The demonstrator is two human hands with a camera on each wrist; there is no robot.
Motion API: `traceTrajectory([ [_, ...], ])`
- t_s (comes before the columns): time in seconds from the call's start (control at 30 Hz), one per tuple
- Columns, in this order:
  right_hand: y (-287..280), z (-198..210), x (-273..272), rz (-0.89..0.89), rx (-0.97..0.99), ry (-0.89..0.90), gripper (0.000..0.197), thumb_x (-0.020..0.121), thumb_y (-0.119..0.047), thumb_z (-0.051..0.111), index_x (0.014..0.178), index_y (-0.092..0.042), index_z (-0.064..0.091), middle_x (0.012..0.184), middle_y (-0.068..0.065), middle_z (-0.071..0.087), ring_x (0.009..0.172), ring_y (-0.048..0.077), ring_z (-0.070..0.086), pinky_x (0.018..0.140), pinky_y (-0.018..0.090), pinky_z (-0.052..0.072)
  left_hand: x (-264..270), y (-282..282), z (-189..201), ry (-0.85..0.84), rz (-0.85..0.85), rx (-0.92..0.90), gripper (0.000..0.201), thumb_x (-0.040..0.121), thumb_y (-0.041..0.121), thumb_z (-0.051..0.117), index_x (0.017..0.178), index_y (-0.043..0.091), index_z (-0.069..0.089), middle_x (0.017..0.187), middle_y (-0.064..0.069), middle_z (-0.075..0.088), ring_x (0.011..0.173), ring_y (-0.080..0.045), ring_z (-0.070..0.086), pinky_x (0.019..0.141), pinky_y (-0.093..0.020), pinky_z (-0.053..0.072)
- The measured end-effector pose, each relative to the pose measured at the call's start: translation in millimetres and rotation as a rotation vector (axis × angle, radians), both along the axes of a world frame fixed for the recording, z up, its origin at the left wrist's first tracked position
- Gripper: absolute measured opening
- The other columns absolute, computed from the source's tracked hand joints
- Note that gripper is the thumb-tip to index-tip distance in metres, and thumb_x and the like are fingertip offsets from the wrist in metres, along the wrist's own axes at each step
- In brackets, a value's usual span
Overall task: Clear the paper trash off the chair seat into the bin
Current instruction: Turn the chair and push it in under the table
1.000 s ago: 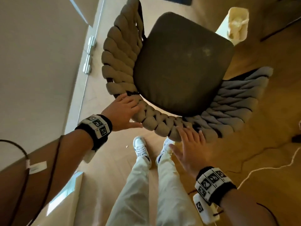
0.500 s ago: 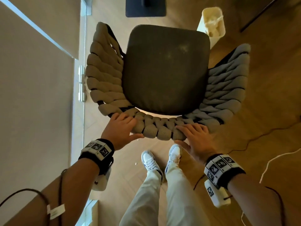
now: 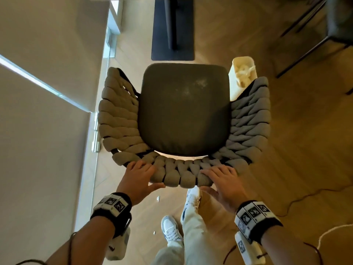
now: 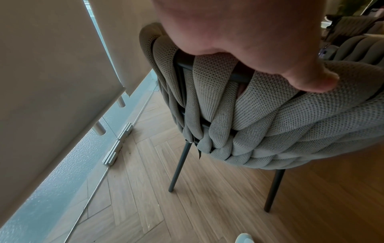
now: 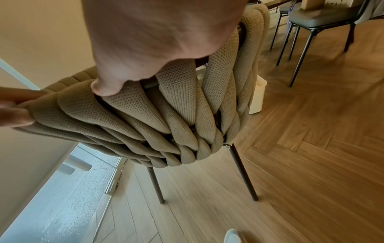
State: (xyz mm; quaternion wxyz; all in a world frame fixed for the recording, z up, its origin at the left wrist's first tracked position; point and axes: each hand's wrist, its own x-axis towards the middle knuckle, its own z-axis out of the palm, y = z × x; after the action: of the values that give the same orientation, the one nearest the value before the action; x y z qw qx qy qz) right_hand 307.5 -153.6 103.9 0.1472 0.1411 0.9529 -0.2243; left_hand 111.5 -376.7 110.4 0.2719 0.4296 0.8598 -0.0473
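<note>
The chair stands square in front of me, its dark seat cushion (image 3: 183,109) showing only pale smudges and no paper. My left hand (image 3: 150,175) grips the top of the woven backrest (image 3: 177,173) at its left, fingers over the rim and thumb (image 4: 315,80) pressed on the outer weave. My right hand (image 3: 208,179) grips the same rim at the right, thumb (image 5: 106,88) on the back. The cream bin (image 3: 243,73) stands past the chair's far right corner with crumpled paper (image 3: 244,72) inside.
A pale wall and glass panel with floor hardware (image 4: 118,144) run close along the left. A dark flat base (image 3: 172,29) lies beyond the chair, and another chair (image 5: 318,21) stands far right. Cables (image 3: 305,196) trail on the floor at right. Small white scraps (image 3: 157,198) lie near my shoes (image 3: 170,228).
The chair has swung from an angle to square in front of me, both hands still on the backrest. The bin now sits beside the right armrest.
</note>
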Motion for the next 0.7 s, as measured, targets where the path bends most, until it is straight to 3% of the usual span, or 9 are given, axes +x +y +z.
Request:
traceTrajectory([
  [0.2,58,-4,-71,0.048,-0.006,0.031,0.055,0.085,-0.067,0.036,0.125,-0.033,0.05,0.124,-0.009,0.058,0.117,0.017,0.05,0.104,0.038,0.032,-57,44,-4,0.021,0.058,0.047,0.088,0.069,0.088,0.011,0.12,0.033,0.056,0.122,0.007,0.063,0.115,-0.022,0.051,0.103,-0.043,0.034],
  [0.37,98,-7,-132,0.078,-0.003,0.072,0.049,0.085,-0.06,0.046,0.126,-0.033,0.048,0.123,-0.009,0.057,0.115,0.016,0.049,0.103,0.038,0.033,-115,80,0,-0.024,0.105,0.037,0.079,0.066,0.085,0.019,0.121,0.037,0.05,0.128,0.013,0.055,0.12,-0.017,0.038,0.107,-0.04,0.025],
  [0.53,126,-14,-184,0.069,0.04,0.126,0.047,0.084,-0.062,0.047,0.12,-0.032,0.053,0.116,-0.008,0.062,0.107,0.017,0.055,0.095,0.039,0.041,-166,108,-1,0.011,0.071,0.047,0.084,0.064,0.086,0.011,0.118,0.036,0.052,0.122,0.013,0.058,0.114,-0.017,0.042,0.104,-0.039,0.027],
  [0.7,156,-15,-232,0.077,0.052,0.113,0.046,0.086,-0.063,0.045,0.121,-0.034,0.048,0.116,-0.009,0.061,0.107,0.016,0.054,0.095,0.038,0.041,-217,140,1,-0.009,0.069,0.003,0.081,0.065,0.084,0.014,0.121,0.036,0.049,0.124,0.015,0.055,0.119,-0.017,0.038,0.108,-0.04,0.022],
])
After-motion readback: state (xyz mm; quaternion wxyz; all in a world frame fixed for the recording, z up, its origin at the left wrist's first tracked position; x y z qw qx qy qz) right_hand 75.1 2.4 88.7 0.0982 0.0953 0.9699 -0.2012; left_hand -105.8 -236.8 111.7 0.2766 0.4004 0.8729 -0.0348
